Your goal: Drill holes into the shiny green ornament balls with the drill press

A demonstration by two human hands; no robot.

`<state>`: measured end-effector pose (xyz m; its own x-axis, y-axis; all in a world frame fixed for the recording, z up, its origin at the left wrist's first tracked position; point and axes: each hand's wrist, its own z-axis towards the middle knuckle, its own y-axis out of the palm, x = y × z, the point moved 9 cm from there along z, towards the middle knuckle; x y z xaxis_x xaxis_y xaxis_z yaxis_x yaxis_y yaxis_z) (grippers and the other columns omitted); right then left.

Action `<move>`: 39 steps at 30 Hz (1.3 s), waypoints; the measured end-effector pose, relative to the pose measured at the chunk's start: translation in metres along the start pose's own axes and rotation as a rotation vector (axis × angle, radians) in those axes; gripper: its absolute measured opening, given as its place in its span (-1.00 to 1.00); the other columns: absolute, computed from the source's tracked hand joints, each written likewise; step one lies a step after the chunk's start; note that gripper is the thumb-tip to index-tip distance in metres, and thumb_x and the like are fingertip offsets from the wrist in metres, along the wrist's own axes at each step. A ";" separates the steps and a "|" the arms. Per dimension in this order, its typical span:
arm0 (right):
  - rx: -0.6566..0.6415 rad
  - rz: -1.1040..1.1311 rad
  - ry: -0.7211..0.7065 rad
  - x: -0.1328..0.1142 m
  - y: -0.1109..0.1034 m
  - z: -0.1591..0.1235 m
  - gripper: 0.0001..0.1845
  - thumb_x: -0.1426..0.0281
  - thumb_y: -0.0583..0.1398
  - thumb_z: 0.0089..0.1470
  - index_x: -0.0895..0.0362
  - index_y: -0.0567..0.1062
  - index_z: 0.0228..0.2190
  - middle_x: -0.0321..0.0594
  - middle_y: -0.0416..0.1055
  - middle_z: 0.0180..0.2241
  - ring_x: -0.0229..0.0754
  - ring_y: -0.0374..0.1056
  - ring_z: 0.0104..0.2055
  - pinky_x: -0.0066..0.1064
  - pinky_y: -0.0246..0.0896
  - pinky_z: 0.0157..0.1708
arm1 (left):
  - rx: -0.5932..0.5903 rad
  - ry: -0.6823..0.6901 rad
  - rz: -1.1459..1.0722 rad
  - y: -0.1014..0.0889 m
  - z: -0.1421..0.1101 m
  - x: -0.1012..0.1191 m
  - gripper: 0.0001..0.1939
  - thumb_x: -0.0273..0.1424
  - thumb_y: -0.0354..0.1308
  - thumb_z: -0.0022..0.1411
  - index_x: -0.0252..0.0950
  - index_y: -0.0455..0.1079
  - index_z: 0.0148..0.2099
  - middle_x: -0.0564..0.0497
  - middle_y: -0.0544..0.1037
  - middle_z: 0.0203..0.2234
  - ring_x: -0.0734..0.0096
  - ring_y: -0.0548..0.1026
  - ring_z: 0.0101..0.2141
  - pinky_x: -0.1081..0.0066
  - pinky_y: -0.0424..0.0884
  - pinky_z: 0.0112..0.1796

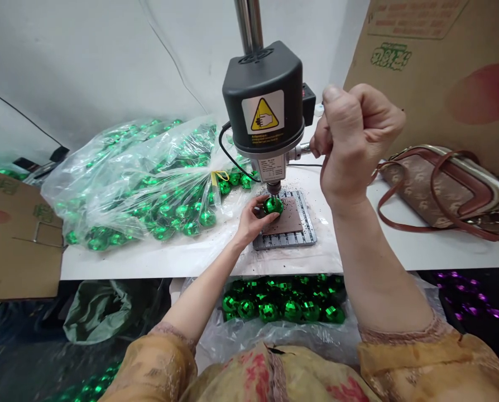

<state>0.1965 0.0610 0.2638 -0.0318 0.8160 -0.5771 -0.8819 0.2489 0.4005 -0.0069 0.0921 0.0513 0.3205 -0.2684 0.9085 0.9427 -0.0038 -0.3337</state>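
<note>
A shiny green mirror-faceted ball (273,206) sits on the drill press base, directly beneath the chuck (274,188). My left hand (253,219) is closed around its left and front sides, thumb across the front. The black drill press (263,95) carries a yellow warning label. To its right, my right hand (354,137) is raised in a fist around the feed handle (303,148), most of which the fingers hide. Whether the bit touches the ball, I cannot tell. Dark shavings dot the brown board (292,216) on the slotted metal base (285,241).
A clear plastic bag (132,167) of green balls, tied with yellow, lies left on the white table (119,265). A brown handbag (433,184) and large carton (425,72) stand right. Below the front edge, more green balls (268,311) fill a plastic-lined container. Another carton (19,240) is left.
</note>
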 end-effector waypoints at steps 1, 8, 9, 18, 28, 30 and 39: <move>0.001 0.008 -0.003 -0.001 0.000 0.000 -0.36 -0.05 0.21 0.04 0.07 0.00 -0.66 -0.44 -0.08 -0.72 -0.42 -0.16 -0.67 -0.37 -0.15 -0.61 | 0.005 0.032 0.035 0.001 -0.001 0.003 -0.44 -0.19 0.44 0.00 -0.22 0.46 0.04 -0.08 0.57 -0.09 0.22 0.50 -0.14 0.25 0.41 -0.13; 0.008 0.038 -0.002 -0.003 0.000 0.000 -0.35 -0.05 0.24 0.02 0.07 0.01 -0.68 -0.44 -0.08 -0.73 -0.42 -0.14 -0.67 -0.37 -0.16 -0.62 | -0.053 0.106 0.025 0.019 -0.010 0.011 -0.43 -0.21 0.43 0.04 -0.27 0.38 0.05 -0.12 0.54 -0.08 0.12 0.50 -0.03 0.14 0.43 0.01; 0.016 0.047 -0.008 -0.003 -0.001 0.000 -0.34 -0.05 0.24 0.01 0.06 0.00 -0.68 -0.44 -0.08 -0.73 -0.42 -0.15 -0.67 -0.37 -0.17 -0.62 | -0.062 0.090 -0.015 0.021 -0.011 0.010 -0.42 -0.19 0.42 0.05 -0.27 0.36 0.06 -0.12 0.55 -0.09 0.13 0.52 -0.05 0.14 0.45 0.00; 0.014 0.035 -0.051 -0.001 -0.008 -0.011 -0.42 0.17 0.21 0.13 0.10 -0.01 -0.66 -0.43 -0.12 -0.69 -0.44 -0.12 -0.66 -0.40 -0.15 -0.59 | -0.087 0.016 -0.149 0.027 -0.011 -0.001 -0.33 -0.06 0.43 0.01 -0.27 0.32 0.07 -0.13 0.56 -0.09 0.14 0.55 -0.07 0.11 0.50 0.00; 0.001 0.035 -0.107 -0.001 -0.017 -0.033 -0.39 0.18 0.19 0.12 0.12 -0.09 -0.66 -0.41 -0.16 -0.71 -0.41 -0.15 -0.67 -0.35 -0.19 -0.61 | -0.083 0.025 -0.162 0.028 -0.013 -0.003 -0.34 -0.12 0.43 0.04 -0.27 0.31 0.08 -0.16 0.53 -0.02 0.13 0.52 0.00 0.11 0.45 0.06; 0.006 0.025 -0.111 0.001 -0.018 -0.035 -0.40 0.19 0.17 0.13 0.12 -0.09 -0.66 -0.41 -0.18 -0.70 -0.41 -0.15 -0.67 -0.37 -0.17 -0.61 | -0.078 0.027 -0.160 0.027 -0.013 -0.002 -0.34 -0.12 0.44 0.03 -0.27 0.31 0.08 -0.15 0.53 -0.03 0.13 0.53 -0.01 0.12 0.45 0.05; 0.012 0.124 -0.297 -0.002 -0.024 -0.049 -0.43 0.37 0.17 0.11 0.16 -0.08 -0.71 -0.42 -0.15 -0.72 -0.45 -0.15 -0.70 -0.39 -0.22 -0.65 | -0.072 0.033 -0.158 0.028 -0.013 -0.003 -0.33 -0.09 0.44 0.02 -0.28 0.31 0.08 -0.15 0.53 -0.04 0.11 0.52 0.00 0.11 0.44 0.06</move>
<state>0.1950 0.0280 0.2201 0.0015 0.9567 -0.2910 -0.8741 0.1427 0.4644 0.0170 0.0804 0.0364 0.1643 -0.2907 0.9426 0.9716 -0.1172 -0.2055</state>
